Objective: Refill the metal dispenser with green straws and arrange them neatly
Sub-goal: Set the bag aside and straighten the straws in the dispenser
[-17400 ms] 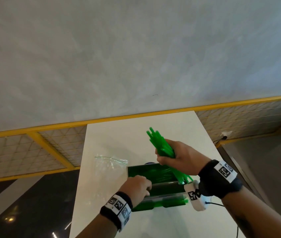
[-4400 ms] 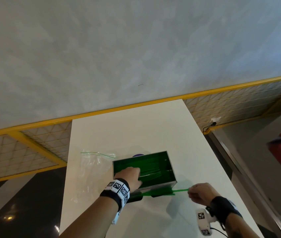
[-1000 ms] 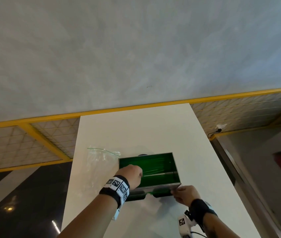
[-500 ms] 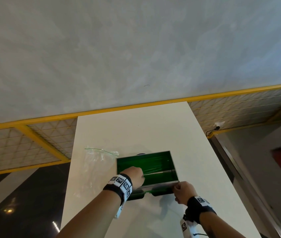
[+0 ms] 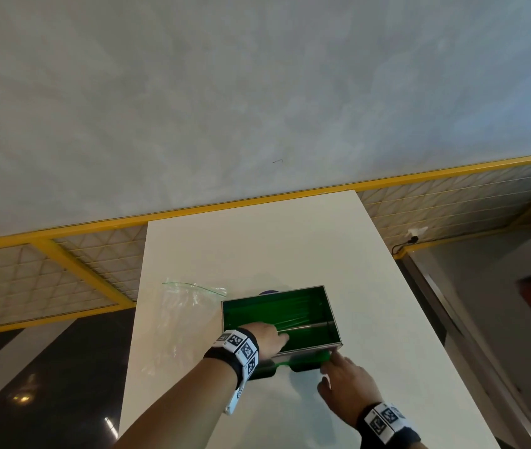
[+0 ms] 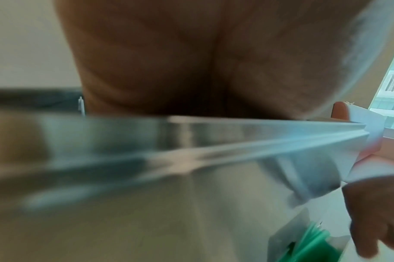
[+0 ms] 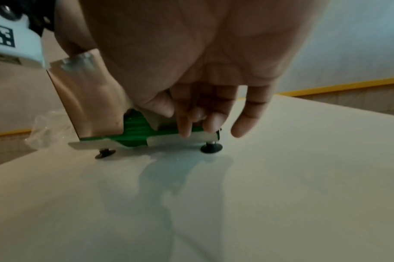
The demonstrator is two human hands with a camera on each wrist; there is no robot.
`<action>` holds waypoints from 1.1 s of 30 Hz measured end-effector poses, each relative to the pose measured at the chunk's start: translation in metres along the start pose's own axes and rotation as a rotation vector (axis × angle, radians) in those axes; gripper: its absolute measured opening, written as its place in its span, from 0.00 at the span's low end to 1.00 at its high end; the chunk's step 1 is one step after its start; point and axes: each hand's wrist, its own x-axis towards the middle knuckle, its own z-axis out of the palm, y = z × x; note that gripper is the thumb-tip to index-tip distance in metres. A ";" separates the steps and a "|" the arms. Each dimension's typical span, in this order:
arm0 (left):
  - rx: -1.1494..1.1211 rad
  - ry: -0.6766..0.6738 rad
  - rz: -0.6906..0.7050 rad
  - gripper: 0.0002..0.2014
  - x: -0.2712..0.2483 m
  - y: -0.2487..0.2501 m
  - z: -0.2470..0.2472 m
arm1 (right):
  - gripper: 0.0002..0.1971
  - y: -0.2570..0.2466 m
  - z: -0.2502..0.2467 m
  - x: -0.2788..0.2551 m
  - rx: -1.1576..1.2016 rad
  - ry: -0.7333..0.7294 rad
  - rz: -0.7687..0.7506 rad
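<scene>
The metal dispenser (image 5: pixel 331 314) stands open-topped on the white table (image 5: pixel 257 247), with green straws (image 5: pixel 290 311) lying lengthwise inside. My left hand (image 5: pixel 282 335) reaches over the near rim and its straight fingers rest on the straws. My right hand (image 5: pixel 334 356) is at the right end of the front tray. In the right wrist view, the right hand (image 7: pixel 198 127) has its fingertips (image 7: pixel 184 132) touching the tray lip, where more green straws (image 7: pixel 135 131) show through the cutout. The left wrist view is blurred: palm above the dispenser's rim (image 6: pixel 236 124), the fingers hidden.
An empty clear zip bag (image 5: pixel 180 319) lies left of the dispenser. The table's right edge (image 5: pixel 419 319) runs close by, with floor beyond. A yellow railing (image 5: pixel 193 212) borders the far end. The dispenser stands on small black feet (image 7: pixel 211 148).
My right hand has slid from the tray's front to its right end, and its fingers have stretched out. My left hand stays inside the dispenser on the straws.
</scene>
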 end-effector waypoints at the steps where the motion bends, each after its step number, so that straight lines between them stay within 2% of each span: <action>1: -0.011 0.006 -0.009 0.27 0.001 -0.003 0.001 | 0.20 0.000 -0.002 -0.001 0.021 -0.001 0.006; 3: -0.014 0.012 -0.022 0.27 0.002 -0.008 0.003 | 0.22 0.000 -0.001 -0.002 -0.002 0.034 -0.039; 6: -0.018 0.025 -0.031 0.27 0.002 -0.010 0.004 | 0.26 -0.006 0.000 -0.002 -0.039 -0.004 -0.046; 13: -0.013 0.024 -0.028 0.28 0.003 -0.010 0.005 | 0.41 -0.027 -0.004 0.004 0.080 -0.112 0.031; 16: -0.035 0.008 -0.010 0.29 0.001 -0.005 0.007 | 0.44 -0.029 -0.002 0.004 0.171 -0.158 0.020; 19: -0.051 -0.039 -0.001 0.29 -0.002 0.003 0.004 | 0.45 -0.028 0.000 0.003 0.226 -0.187 0.020; 23: -0.065 -0.104 -0.046 0.37 -0.005 0.006 -0.003 | 0.45 -0.026 -0.005 0.001 0.229 -0.225 -0.011; 26: -0.068 -0.127 -0.049 0.37 -0.009 0.010 -0.004 | 0.44 -0.022 -0.012 -0.002 0.200 -0.210 -0.033; 29: -0.065 -0.135 -0.031 0.36 -0.011 0.013 -0.001 | 0.40 -0.018 -0.021 -0.006 0.141 -0.193 -0.039; 33: -0.055 -0.136 -0.051 0.40 -0.008 0.010 0.005 | 0.32 -0.019 -0.044 -0.018 0.092 -0.219 -0.061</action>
